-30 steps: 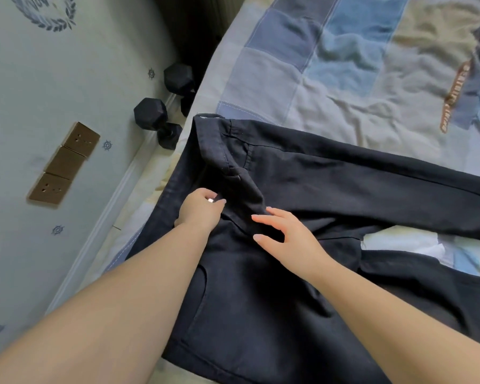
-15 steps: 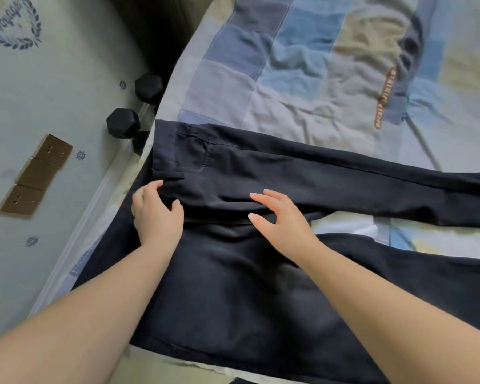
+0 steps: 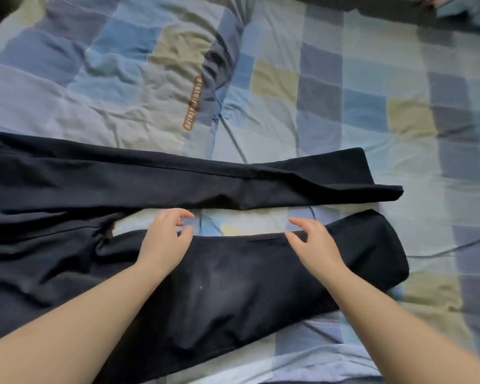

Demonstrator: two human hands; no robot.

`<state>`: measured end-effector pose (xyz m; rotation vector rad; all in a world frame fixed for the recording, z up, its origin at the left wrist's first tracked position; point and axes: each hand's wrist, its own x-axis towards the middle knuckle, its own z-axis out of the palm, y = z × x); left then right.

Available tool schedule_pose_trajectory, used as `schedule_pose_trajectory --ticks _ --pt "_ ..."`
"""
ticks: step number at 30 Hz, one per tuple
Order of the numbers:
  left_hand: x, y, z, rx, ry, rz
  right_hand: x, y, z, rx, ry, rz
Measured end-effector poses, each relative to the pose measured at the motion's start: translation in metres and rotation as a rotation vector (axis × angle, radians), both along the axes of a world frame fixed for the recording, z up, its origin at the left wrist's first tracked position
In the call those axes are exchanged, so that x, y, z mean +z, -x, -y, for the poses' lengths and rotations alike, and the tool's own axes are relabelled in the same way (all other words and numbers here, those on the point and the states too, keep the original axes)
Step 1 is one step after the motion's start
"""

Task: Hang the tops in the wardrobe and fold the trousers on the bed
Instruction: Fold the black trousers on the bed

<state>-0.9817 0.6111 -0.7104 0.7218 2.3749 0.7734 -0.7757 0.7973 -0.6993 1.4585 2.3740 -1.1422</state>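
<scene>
1. Both hands grip nothing: left hand (image 3: 165,239) and right hand (image 3: 315,243) hover, fingers loosely spread, at the near leg's inner edge.
2. Trousers (image 3: 205,286) lie flat on the bed (image 3: 330,112), legs apart.
3. Hands have moved from waistband to legs; folding leg over leg seems next.
4. Waistband is cut off at left; motion blur softens edges.

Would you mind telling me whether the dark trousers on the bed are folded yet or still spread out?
Spread out: the trousers lie flat with both legs apart, checked bedcover showing between them.
</scene>
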Motion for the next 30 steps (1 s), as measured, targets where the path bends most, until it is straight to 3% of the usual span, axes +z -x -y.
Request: schedule_pose_trajectory --ticks 8,13,17,19,23,27,30 --pt "-0.032 -0.147 -0.17 -0.183 -0.038 0.136 -0.032 -0.137 -0.161 -0.053 -0.271 0.209" --pt "-0.046 -0.201 -0.236 -0.248 -0.061 0.138 -0.058 -0.158 -0.238 0.252 -0.517 0.323" --pt "-0.048 -0.215 -0.262 -0.365 -0.071 0.014 -0.075 -0.153 -0.26 0.468 -0.544 0.406" --pt "-0.045 -0.211 -0.275 -0.389 -0.094 -0.104 -0.074 -0.15 -0.26 0.436 -0.564 0.293" --pt "-0.027 -0.206 -0.303 -0.437 -0.165 -0.285 -0.043 -0.153 -0.249 0.273 -0.544 -0.197" --pt "0.001 -0.217 -0.327 -0.554 -0.24 -0.323 0.0 -0.162 -0.24 0.223 -0.467 -0.434" --pt "0.03 -0.224 -0.341 -0.561 -0.288 -0.286 0.03 -0.167 -0.241 0.064 -0.423 -0.574"
